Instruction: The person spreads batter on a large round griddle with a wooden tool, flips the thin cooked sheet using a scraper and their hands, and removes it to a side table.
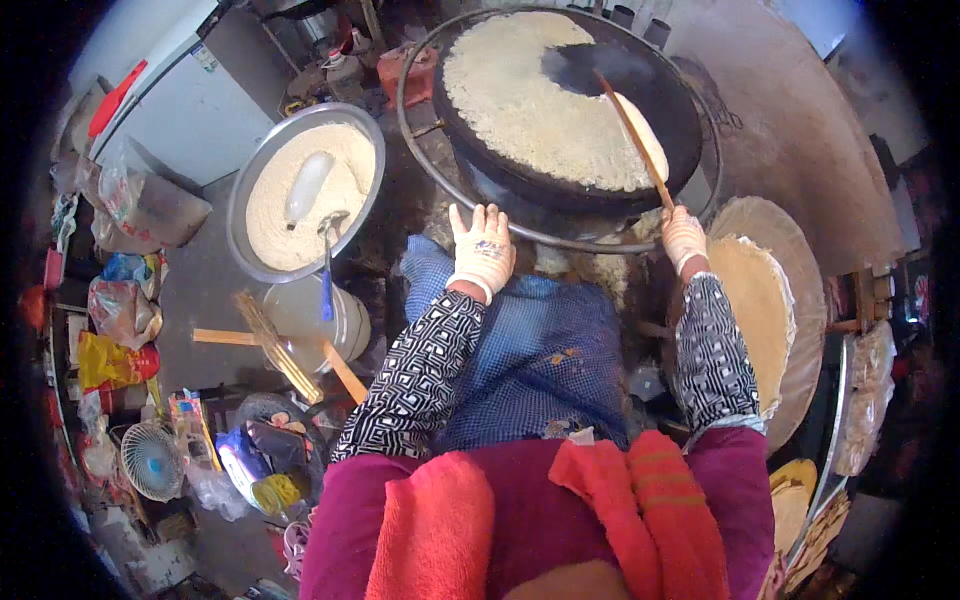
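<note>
A pale layer of batter [520, 100] covers much of a big round black griddle [685, 125], with a bare dark patch at its upper middle. My right hand [684, 238], in a whitish glove, is closed round the end of a long thin wooden spreader [635, 140]. Its blade lies across the batter's right part. My gloved left hand [483, 250] has its fingers apart, at the near left part of the metal ring [412, 140] round the griddle; whether it presses on the ring I cannot tell. Blue checked cloth [540, 350] lies below it.
To the left stands a metal basin [240, 215] of thick batter, holding a blue-handled ladle [327, 280] and a translucent scoop-like piece. A bucket [350, 320] with sticks and a small brush is below. At right, thin flatbreads [755, 310] lie on a round tray [805, 350].
</note>
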The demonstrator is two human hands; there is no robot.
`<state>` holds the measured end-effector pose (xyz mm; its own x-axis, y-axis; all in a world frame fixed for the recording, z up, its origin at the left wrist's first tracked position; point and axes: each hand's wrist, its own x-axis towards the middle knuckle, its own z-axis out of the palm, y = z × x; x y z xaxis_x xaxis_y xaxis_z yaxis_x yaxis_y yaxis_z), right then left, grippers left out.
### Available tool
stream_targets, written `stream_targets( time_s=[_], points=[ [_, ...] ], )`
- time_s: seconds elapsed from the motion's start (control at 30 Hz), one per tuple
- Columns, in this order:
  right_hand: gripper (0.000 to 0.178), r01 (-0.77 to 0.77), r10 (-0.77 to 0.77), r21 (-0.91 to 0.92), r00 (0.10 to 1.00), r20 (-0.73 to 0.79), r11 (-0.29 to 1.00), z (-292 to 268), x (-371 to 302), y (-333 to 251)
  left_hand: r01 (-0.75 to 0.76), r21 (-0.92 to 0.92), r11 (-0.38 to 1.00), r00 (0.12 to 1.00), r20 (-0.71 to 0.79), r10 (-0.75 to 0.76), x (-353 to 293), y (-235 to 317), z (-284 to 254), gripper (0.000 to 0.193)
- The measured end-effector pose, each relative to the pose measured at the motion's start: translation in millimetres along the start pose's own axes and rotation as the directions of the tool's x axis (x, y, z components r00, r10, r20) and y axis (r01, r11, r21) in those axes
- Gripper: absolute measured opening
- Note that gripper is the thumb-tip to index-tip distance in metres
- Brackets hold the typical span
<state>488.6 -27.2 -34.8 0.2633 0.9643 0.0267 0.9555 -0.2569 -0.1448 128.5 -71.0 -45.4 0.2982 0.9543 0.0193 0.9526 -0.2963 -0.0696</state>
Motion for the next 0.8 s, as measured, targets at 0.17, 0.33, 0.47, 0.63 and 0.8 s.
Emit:
stream_targets(
  time_s=[0.17, 0.33, 0.47, 0.63, 0.8],
  points=[
    [0.031, 0.007, -0.006, -0.083, 1.000, 0.003, 0.997, 17.4, 12.5, 29.7, 0.047, -0.010, 0.999, 0.999, -0.026, -0.048, 8.4, -5.3, 6.8, 0.060],
    [0.030, 0.101, -0.101, 0.013, 0.995, -0.017, 0.995, 6.4, 4.7, -9.6, 0.086, -0.030, 0.996, 0.996, -0.013, -0.087, 10.3, -24.6, 5.7, 0.057],
    [0.024, 0.143, -0.144, 0.100, 0.990, 0.001, 0.985, 21.8, -13.8, 16.1, 0.107, -0.038, 0.993, 0.988, -0.104, -0.111, 16.5, -35.3, 20.6, 0.054],
    [0.031, 0.033, -0.035, -0.045, 0.999, -0.034, 0.998, 7.6, 13.6, 17.7, 0.179, -0.032, 0.983, 0.983, -0.028, -0.180, 26.6, -45.6, 10.4, 0.049],
    [0.030, -0.070, 0.068, -0.094, 0.997, -0.028, 0.993, 20.3, 21.7, 42.9, 0.226, -0.065, 0.972, 0.974, -0.019, -0.228, 39.8, -62.5, 8.0, 0.043]
  ],
)
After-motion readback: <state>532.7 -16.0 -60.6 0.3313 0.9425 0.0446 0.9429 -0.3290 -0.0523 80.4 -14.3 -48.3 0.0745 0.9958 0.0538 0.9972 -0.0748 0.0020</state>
